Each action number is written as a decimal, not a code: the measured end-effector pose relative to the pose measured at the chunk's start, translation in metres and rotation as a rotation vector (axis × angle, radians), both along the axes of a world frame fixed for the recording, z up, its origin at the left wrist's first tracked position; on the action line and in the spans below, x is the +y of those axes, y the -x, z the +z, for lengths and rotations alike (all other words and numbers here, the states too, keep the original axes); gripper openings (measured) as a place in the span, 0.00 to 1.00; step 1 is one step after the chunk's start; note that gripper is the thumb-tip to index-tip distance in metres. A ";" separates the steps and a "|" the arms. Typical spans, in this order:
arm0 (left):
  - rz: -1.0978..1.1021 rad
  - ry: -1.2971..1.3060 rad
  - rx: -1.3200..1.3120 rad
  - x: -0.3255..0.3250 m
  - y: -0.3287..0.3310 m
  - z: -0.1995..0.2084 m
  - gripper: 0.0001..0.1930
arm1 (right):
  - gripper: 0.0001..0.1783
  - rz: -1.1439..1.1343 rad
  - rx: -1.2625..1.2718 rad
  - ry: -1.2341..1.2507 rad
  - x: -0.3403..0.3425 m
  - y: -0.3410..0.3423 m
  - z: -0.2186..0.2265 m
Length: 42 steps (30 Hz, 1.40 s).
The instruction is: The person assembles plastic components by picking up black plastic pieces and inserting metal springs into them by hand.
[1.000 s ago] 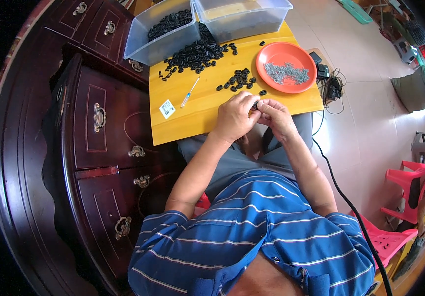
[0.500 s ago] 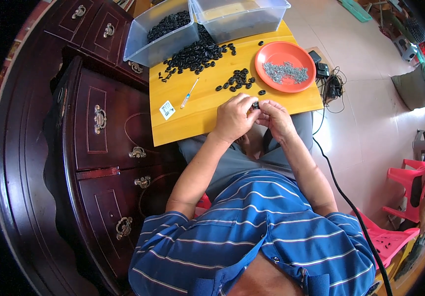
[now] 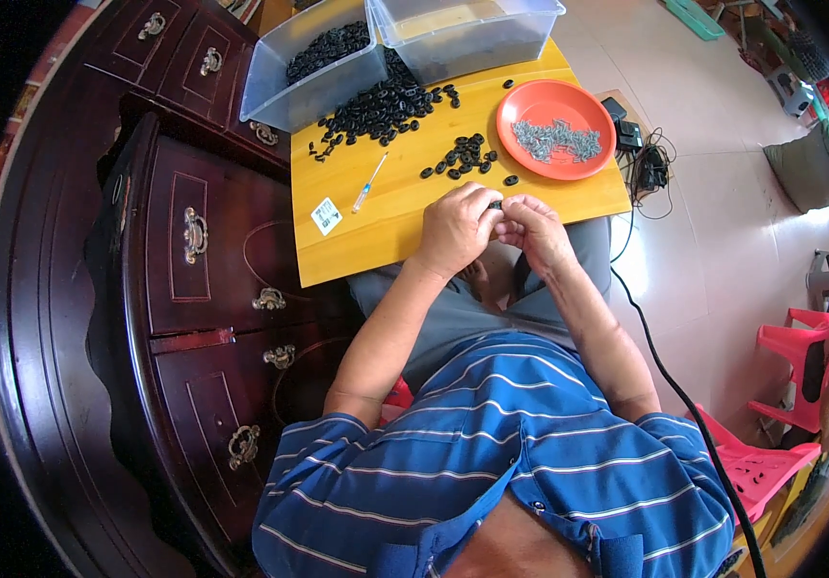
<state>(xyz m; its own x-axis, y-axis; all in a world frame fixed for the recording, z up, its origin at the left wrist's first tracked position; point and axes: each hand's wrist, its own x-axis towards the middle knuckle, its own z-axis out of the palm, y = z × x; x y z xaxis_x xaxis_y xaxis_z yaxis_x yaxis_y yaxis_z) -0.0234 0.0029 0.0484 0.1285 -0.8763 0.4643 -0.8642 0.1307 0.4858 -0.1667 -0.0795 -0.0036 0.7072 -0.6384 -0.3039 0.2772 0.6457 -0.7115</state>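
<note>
Over the near edge of the yellow table (image 3: 386,241), my left hand (image 3: 458,226) pinches a small black oval piece (image 3: 495,204). My right hand (image 3: 535,231) is closed at the other side of that piece, its thumb and fingers pressed against it. Whether the right fingers also hold something small is hidden. Just beyond my hands lies a small group of black oval pieces (image 3: 466,154). Small silvery metal parts (image 3: 559,142) are heaped in an orange-red plate (image 3: 556,172) to the right.
A larger black heap (image 3: 376,111) spills by two clear plastic bins (image 3: 289,101) at the back. A thin screwdriver (image 3: 369,183) and a white printed card (image 3: 326,216) lie at left. Dark drawers (image 3: 212,289) flank the table; black cables (image 3: 653,173) hang at right.
My right fingers have shifted slightly against the black piece, which now looks turned and shows less. The left hand stays almost in place.
</note>
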 end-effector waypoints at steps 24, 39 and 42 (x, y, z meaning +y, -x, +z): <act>-0.052 -0.023 0.179 0.001 -0.005 0.001 0.11 | 0.06 -0.035 0.051 0.035 0.008 -0.004 0.003; -0.121 -0.583 0.110 0.008 -0.061 0.023 0.08 | 0.10 0.051 0.164 0.458 -0.011 -0.001 0.005; -0.102 -0.596 -0.038 0.001 -0.113 0.031 0.09 | 0.11 0.050 0.179 0.472 -0.015 -0.001 0.011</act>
